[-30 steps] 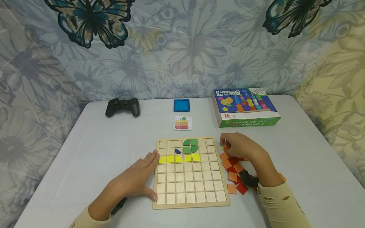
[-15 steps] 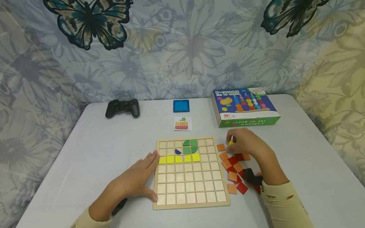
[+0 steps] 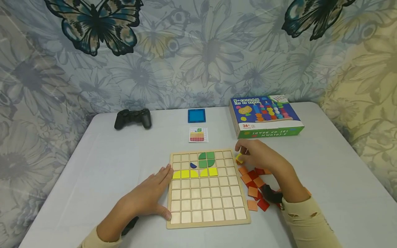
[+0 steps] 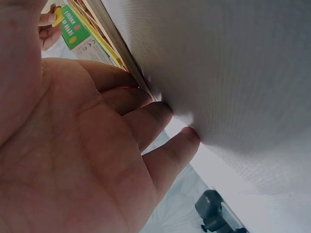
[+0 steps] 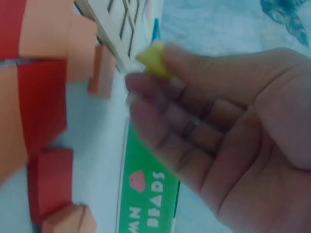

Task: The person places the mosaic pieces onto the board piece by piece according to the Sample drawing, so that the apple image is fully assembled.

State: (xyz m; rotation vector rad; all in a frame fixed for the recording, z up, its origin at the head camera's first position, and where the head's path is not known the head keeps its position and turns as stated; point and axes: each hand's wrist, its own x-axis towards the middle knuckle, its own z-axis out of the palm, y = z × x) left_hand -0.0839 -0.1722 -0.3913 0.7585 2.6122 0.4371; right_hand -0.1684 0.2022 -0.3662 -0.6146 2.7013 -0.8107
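Observation:
My left hand (image 3: 145, 194) rests along the left edge of a wooden grid board (image 3: 208, 203), fingers extended and thumb at the lower left corner. In the left wrist view its fingertips (image 4: 192, 136) touch the white tabletop beside the board. My right hand (image 3: 260, 155) pinches a yellow tile (image 5: 154, 58) between thumb and fingers, just off the board's upper right edge. On the board lie a row of yellow tiles (image 3: 185, 174), green tiles (image 3: 210, 155) forming a leaf-like shape, and a small dark blue piece (image 3: 193, 165).
Loose orange tiles (image 3: 252, 192) and red tiles (image 3: 263, 205) lie right of the board, under the right forearm. Behind the board are a pattern card (image 3: 198, 135), a blue square tray (image 3: 196, 116), a bead-set box (image 3: 266, 117) and a black game controller (image 3: 132, 119).
My right hand first shifts right from beside an orange tile, showing the yellow tile in its fingers, then comes back left toward the board's edge. My left hand stays put.

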